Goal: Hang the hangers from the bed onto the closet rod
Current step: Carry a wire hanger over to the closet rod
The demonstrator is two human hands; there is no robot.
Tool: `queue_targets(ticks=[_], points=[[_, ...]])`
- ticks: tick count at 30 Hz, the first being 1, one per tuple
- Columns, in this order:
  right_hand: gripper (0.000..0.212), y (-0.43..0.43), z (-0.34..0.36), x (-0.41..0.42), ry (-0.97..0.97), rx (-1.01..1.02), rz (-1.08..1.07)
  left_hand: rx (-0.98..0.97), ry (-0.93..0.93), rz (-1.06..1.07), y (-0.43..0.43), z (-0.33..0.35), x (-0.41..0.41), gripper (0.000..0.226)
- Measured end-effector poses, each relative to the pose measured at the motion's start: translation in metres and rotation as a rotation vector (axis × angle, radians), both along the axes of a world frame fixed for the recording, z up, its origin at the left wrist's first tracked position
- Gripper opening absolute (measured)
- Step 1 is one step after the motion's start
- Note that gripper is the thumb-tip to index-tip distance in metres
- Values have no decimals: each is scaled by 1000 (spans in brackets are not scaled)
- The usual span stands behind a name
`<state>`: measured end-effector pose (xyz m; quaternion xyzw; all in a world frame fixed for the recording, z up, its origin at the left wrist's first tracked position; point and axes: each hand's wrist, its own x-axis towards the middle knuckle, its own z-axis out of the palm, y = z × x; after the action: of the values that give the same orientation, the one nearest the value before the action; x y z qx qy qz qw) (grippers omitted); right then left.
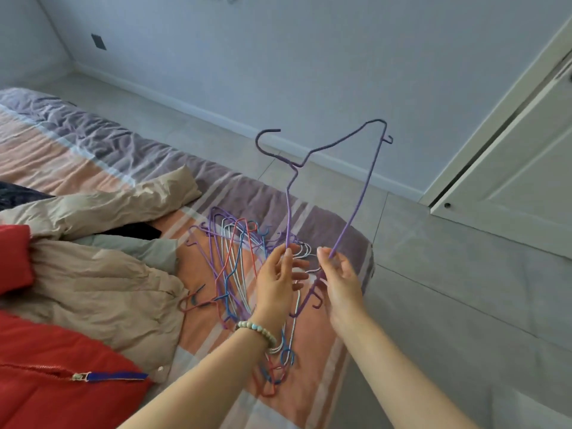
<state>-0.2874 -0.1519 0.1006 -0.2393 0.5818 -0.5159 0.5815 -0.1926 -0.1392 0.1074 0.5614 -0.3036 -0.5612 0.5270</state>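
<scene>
A purple wire hanger point(360, 193) is held up in the air above the bed corner, its hook pointing up and left. My left hand point(277, 280) pinches one of its wire arms near the lower end. My right hand point(339, 278) pinches the straight bar beside it. Below the hands, a tangled pile of several purple, red, blue and white hangers point(235, 261) lies on the striped bedsheet point(312, 366). The closet rod is not in view.
A beige padded jacket point(102, 274) and a red jacket point(46, 376) lie on the bed at the left. A white closet door point(507, 181) stands at the right. Grey tiled floor point(448, 289) lies between bed and door.
</scene>
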Motion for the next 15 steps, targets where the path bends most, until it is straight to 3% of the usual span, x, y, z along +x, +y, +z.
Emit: queue_targets(ticks=[3, 9, 15], points=[[31, -6, 59, -33, 57, -70, 39, -94, -2, -57, -13, 61, -22, 21], [59, 1, 198, -123, 465, -329, -127, -309, -51, -300, -28, 183, -71, 23], [56, 37, 340, -195, 771, -558, -136, -512, -163, -509, -21, 307, -133, 23]])
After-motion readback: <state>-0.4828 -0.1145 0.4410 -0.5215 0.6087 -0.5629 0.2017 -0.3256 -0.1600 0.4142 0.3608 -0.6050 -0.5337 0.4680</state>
